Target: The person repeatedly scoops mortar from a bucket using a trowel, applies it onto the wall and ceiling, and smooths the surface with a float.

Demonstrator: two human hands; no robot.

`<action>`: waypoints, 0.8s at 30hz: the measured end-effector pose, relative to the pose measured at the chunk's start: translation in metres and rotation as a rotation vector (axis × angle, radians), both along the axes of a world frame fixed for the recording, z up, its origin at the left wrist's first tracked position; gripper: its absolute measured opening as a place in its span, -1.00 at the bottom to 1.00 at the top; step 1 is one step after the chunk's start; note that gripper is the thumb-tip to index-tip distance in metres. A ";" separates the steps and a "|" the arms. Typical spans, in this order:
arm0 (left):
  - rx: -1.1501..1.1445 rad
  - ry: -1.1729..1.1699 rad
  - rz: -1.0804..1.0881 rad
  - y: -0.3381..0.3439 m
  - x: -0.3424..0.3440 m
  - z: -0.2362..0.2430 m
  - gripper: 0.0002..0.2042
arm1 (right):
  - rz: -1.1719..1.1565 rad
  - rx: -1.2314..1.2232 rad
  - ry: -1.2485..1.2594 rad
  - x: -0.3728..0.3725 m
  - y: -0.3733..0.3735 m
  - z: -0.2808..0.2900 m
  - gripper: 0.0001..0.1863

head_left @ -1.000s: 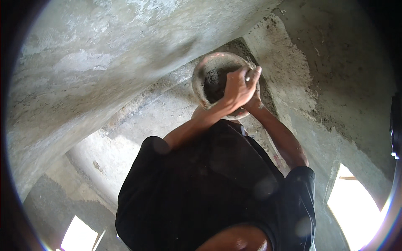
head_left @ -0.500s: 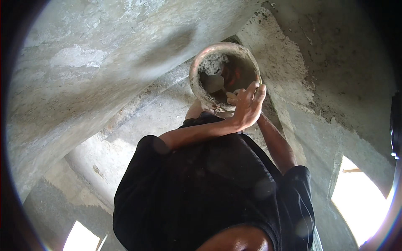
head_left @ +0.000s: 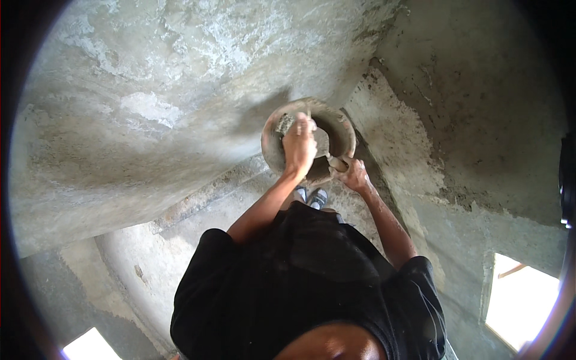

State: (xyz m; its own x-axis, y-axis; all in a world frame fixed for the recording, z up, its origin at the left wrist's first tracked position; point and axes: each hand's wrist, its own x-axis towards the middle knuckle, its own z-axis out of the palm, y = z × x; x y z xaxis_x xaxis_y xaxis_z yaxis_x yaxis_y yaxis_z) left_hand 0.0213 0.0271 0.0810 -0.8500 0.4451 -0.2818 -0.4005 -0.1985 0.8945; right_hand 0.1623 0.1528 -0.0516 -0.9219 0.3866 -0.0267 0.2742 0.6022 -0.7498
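A round, mortar-crusted bucket (head_left: 274, 147) is in front of me in the middle of the view. My left hand (head_left: 299, 143) is over its opening, with slightly blurred fingers curled on a thin pale thing I cannot make out. My right hand (head_left: 354, 175) is at the bucket's lower right, gripping the handle of a trowel (head_left: 337, 162), whose grey blade lies inside the bucket, partly behind my left hand. Some lumpy grey mortar (head_left: 284, 123) shows inside at the upper left.
A rough plastered wall (head_left: 156, 120) slopes across the upper left and meets a patchy darker wall (head_left: 468, 138) at the right. My sandalled feet (head_left: 318, 198) stand on pale concrete below the bucket. Bright openings (head_left: 521, 300) show low at right and left.
The bucket sits lower in the picture, and my feet now show. My left hand has moved up and left over the opening. My right hand now shows on the trowel handle.
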 end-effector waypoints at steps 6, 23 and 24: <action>0.082 -0.251 0.107 -0.009 -0.022 -0.034 -0.48 | -0.010 0.164 -0.147 0.066 0.031 0.013 -0.35; -0.107 -0.162 0.027 -0.024 -0.030 -0.049 -0.44 | -0.277 0.464 0.238 -0.031 0.199 0.170 -0.61; -0.108 -0.168 0.035 -0.026 -0.033 -0.049 -0.43 | -0.274 0.500 0.279 -0.043 0.207 0.199 -0.60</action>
State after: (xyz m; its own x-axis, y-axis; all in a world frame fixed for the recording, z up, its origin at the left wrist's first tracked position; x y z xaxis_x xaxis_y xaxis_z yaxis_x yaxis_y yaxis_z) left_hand -0.0113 0.0015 0.0323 -0.8015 0.3760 -0.4649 -0.5401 -0.1216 0.8327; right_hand 0.1198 0.3601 0.1473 -0.7342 0.5129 0.4448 0.3030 0.8339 -0.4613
